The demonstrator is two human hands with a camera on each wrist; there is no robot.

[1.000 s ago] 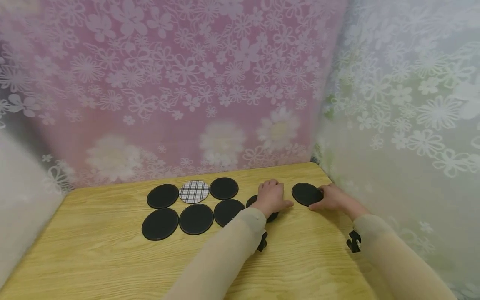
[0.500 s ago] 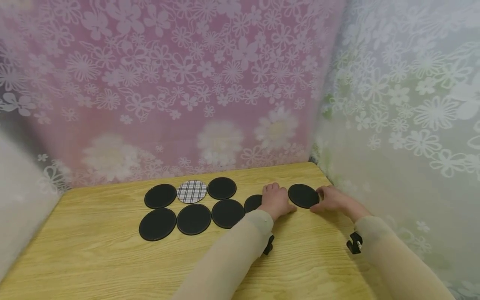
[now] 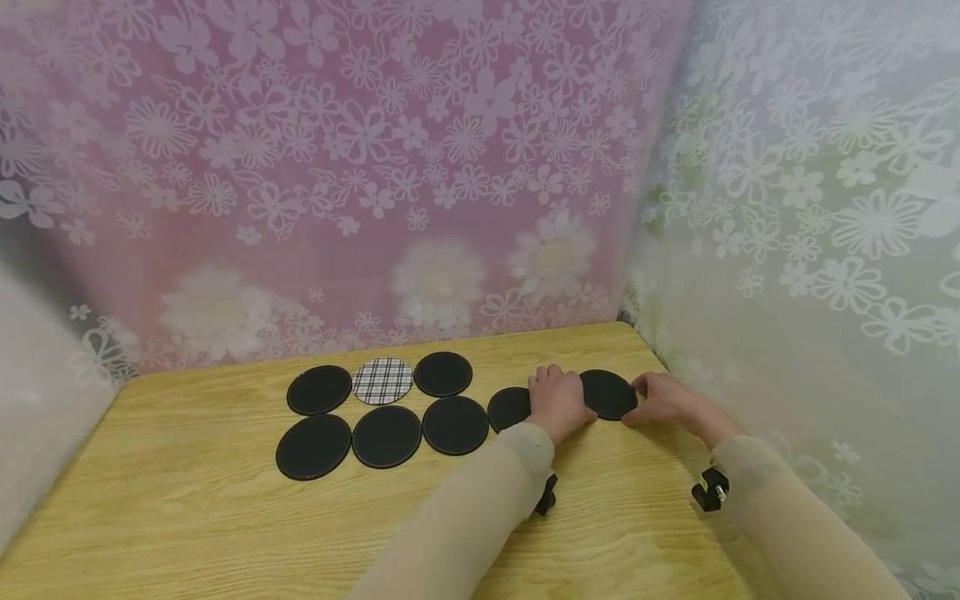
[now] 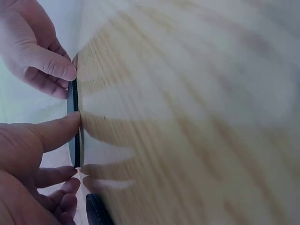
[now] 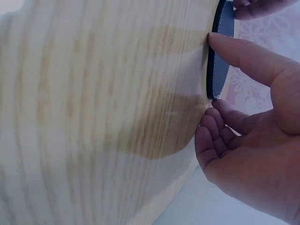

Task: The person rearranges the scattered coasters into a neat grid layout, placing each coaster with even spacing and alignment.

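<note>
A round black coaster point(image 3: 609, 395) lies flat near the table's right back corner, between both hands. At its left edge my left hand point(image 3: 557, 403) grips it with thumb and fingers, partly covering that side. My right hand point(image 3: 666, 403) pinches the opposite edge. Seen from the left wrist, the coaster point(image 4: 72, 101) is edge-on and close over the wood, with the left thumb and index finger at its rim. The right wrist view shows the stitched rim of the coaster point(image 5: 220, 61) between the right thumb and index finger. Left of my left hand lies another black coaster point(image 3: 507, 408), partly hidden.
Several black coasters point(image 3: 386, 437) lie in two rows on the wooden table point(image 3: 187, 500), edges close together. In the back row is a white plaid coaster point(image 3: 383, 381). A pink floral curtain point(image 3: 420, 167) hangs behind the table and a pale floral one point(image 3: 810, 250) at the right.
My left hand has moved right, from over the front row's end coaster to the left edge of the rightmost coaster. That coaster has shifted slightly toward me, with my right hand on its edge.
</note>
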